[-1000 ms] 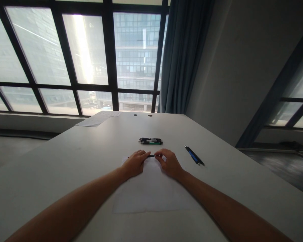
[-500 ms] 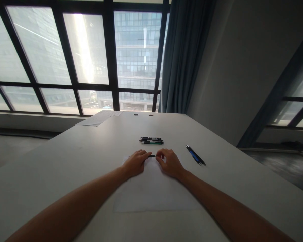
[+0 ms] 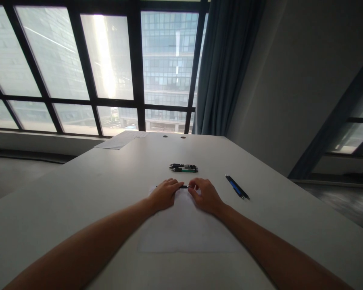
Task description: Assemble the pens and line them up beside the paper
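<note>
A dark pen lies crosswise between my hands at the far end of a white paper sheet. My left hand is closed over the pen's left part, with the thumb along it and a dark end poking out on the far left. At the right tip of the pen, my right hand pinches with thumb and index finger. Much of the pen's left half is hidden under my left hand. The sheet lies flat beneath both wrists.
Just beyond my hands lies a row of several pens, one with a green barrel. To the right, a blue pen and a black pen lie slanted side by side. More papers rest at the white table's far left edge.
The whole view has shifted slightly, so everything sits a little further right. Both hands keep nearly the same hold on the pen, with slightly more of its right part showing.
</note>
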Motion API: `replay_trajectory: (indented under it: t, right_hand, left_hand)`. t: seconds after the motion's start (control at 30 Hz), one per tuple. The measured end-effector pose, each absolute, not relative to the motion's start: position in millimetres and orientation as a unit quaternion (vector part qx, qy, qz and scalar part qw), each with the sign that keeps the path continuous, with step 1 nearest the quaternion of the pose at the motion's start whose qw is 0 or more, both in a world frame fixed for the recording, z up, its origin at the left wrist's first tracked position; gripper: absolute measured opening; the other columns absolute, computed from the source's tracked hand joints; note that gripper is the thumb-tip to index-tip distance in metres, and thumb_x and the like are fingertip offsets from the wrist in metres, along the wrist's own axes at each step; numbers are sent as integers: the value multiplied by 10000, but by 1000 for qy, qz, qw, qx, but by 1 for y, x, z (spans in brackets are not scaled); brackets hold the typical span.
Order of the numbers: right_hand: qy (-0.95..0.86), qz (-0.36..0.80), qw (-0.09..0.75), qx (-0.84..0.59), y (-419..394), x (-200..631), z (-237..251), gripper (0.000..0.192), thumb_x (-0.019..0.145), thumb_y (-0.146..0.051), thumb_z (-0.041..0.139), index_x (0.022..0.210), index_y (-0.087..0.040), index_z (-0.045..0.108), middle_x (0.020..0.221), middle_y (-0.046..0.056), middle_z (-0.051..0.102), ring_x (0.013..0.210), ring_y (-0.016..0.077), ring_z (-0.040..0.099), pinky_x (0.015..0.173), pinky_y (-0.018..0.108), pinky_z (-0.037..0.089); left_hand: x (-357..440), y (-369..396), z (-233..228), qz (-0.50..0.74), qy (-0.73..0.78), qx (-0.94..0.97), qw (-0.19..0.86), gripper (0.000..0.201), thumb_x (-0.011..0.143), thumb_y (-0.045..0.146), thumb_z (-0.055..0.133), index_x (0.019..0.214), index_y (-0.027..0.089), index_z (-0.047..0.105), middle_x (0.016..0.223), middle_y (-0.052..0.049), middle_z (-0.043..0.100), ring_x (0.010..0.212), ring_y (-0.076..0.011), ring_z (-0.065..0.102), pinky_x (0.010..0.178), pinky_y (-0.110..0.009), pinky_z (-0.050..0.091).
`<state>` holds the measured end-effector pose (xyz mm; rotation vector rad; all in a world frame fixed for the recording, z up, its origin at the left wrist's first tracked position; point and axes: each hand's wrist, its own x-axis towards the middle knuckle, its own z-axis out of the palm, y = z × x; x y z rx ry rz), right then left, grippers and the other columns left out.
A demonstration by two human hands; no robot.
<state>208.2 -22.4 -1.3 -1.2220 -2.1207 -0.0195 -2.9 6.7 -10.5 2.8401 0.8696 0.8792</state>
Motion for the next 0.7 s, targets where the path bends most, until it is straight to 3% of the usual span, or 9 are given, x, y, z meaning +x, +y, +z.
replay_trajectory:
  t: [0.1,0.2,0.53,0.7]
  right_hand:
    - [-818,-14,332,-469,-22,208,-1,183,941,-237,482,834,-170,615,809,40,650,774,181,577,790,330,361]
    - [-823,-11,337,-457,-23,209,0,131,925,-246,519,903,-166,620,839,43,656,786,184,584,800,335,368]
    - [-836,-22,324,-443,-23,209,1,222,961,-251,462,852,-167,637,819,63,666,796,197,585,804,352,375]
    - [-840,-21,325,-433,-23,209,1,174,949,-248,500,889,-166,641,840,60,674,797,197,591,807,347,364]
  left_hand:
    - [-3,6,-10,284,276,918,23,542,770,22,458,1282,150,580,1028,-111,656,971,-230,578,910,-390,510]
    - [-3,6,-9,284,275,918,26,560,761,18,456,1291,154,575,1025,-109,654,966,-228,577,911,-392,509]
    - [-3,6,-8,282,275,919,27,557,761,15,457,1292,141,572,1029,-118,651,959,-231,575,915,-402,510]
    - [-3,5,-8,276,274,921,25,557,751,12,461,1280,138,581,1027,-116,654,964,-231,578,918,-398,511]
